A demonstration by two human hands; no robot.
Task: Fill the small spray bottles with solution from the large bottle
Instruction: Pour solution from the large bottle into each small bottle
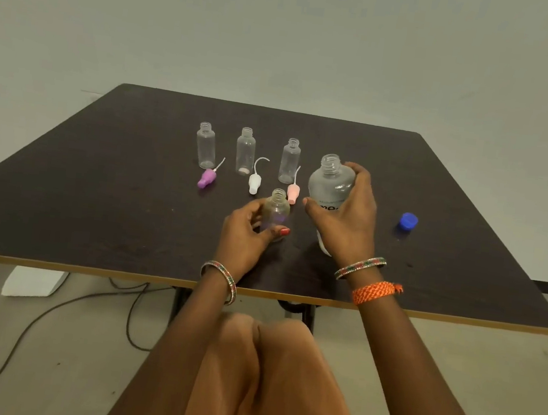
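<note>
Clear plastic small bottle [276, 212], uncapped, sits near the dark bench's [93, 202] front edge, pinched by the left hand [245, 235]; the right hand [346, 212] grips the large bottle [328, 186] just beside it.

A plain, sparsely furnished indoor room, more a bare workroom or office than a home: a dark laminate bench [93, 206] with a pale edge stands against a blank grey-white wall [286, 36], with a loose cable [45, 313] and a white block [33, 283] on the beige floor [488, 358].
</note>
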